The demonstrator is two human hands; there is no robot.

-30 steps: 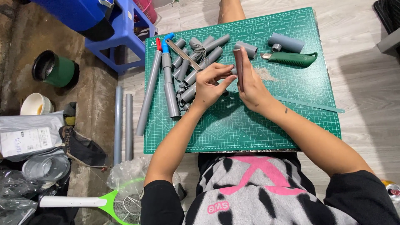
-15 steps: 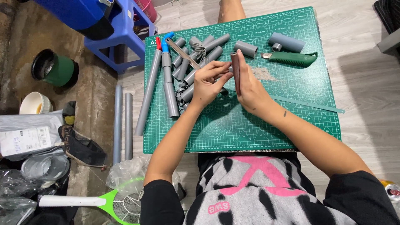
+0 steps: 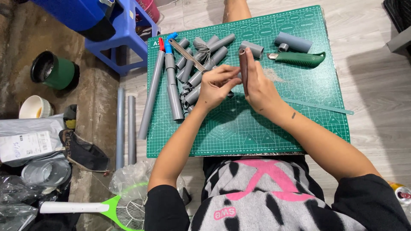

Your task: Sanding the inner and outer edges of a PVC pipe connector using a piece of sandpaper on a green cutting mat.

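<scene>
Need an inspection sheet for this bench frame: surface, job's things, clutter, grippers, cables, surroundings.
Surface: green cutting mat on pale plank floor.
Job's things: short brown-grey tube upright in right hand; left hand at its side.
Clutter: grey pipe pieces, green utility knife, metal ruler.
Grippers: both hands closed round the tube.
Cables: nothing seen.
Surroundings: blue stool, green pot, green racket.
</scene>
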